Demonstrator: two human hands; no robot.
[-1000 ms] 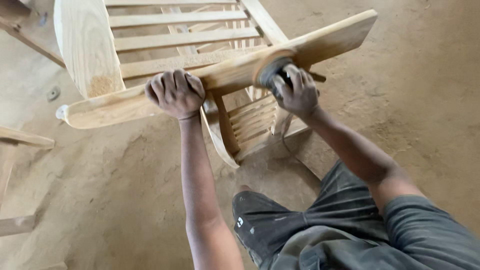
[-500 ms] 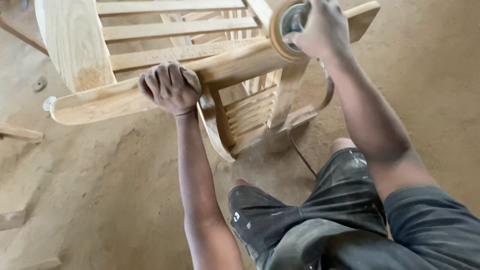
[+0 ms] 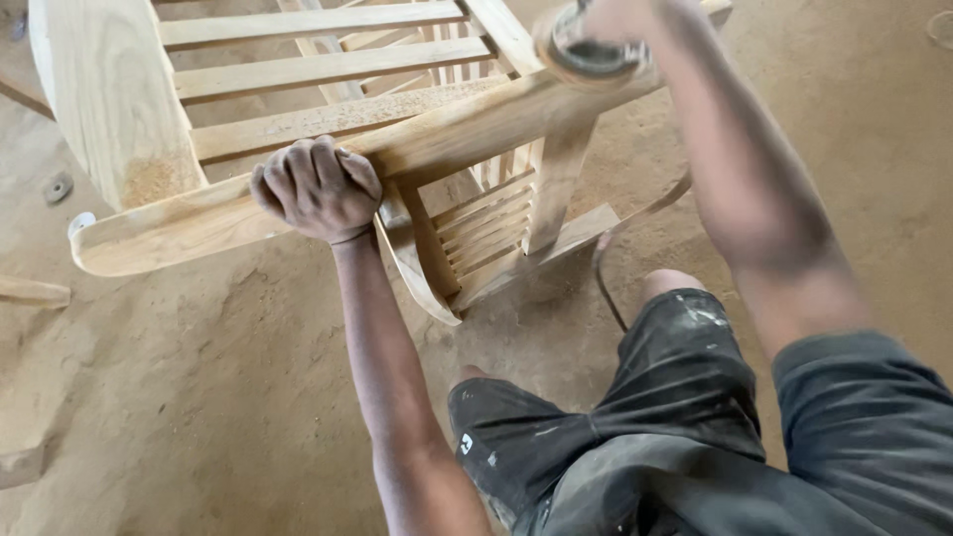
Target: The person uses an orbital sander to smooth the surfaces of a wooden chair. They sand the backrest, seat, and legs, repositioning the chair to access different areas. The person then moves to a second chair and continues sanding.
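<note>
Bare forearms; dark grey short sleeve [image 3: 854, 397] on right arm; dusty black shorts [image 3: 635, 417], pale smudges.

Soft, even daylight, bright without glare. The left hand [image 3: 316, 189] is sharp, with faint shadow under it; the right hand [image 3: 606, 25] and its forearm smear with motion blur. Edges bend slightly outward.

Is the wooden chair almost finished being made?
Mostly built: the chair has its slats, arms and legs joined, all bare pale wood. Right now the left hand grips the armrest while the right hand holds a round sanding tool on it. Sawdust on the wood suggests smoothing is under way; no paint or varnish shows.
</note>
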